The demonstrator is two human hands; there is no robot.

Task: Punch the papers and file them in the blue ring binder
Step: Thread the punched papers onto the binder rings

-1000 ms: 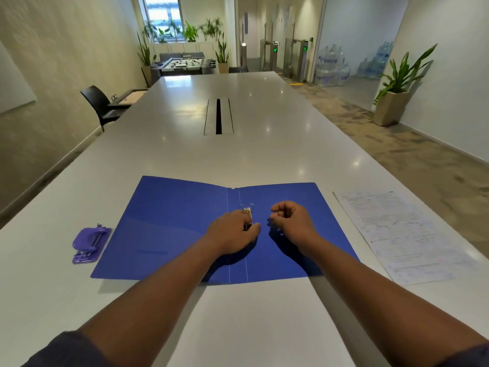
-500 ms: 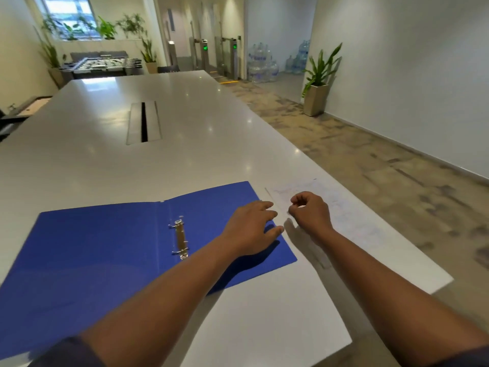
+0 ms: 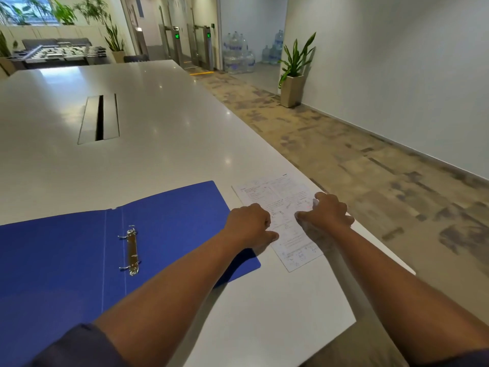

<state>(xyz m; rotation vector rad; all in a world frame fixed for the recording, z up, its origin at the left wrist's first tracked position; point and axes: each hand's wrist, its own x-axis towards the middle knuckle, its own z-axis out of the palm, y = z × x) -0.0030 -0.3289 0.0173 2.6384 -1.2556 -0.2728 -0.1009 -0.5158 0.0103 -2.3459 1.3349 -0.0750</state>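
White papers (image 3: 284, 205) (long axis running away from the person) lie under both hands' curled grip: left hand (image 3: 248, 223), right hand (image 3: 328, 210).

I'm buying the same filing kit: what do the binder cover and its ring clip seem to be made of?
Blue ring binder cover: thin, matte, probably plastic or coated card; it lies flat with creased spine folds. Ring mechanism: shiny metal, brassy strip with silvery rings that glint.

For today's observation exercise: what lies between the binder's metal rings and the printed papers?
In the head view, the blue binder's right cover and the left hand, reaching over it onto the papers, lie right of the rings.
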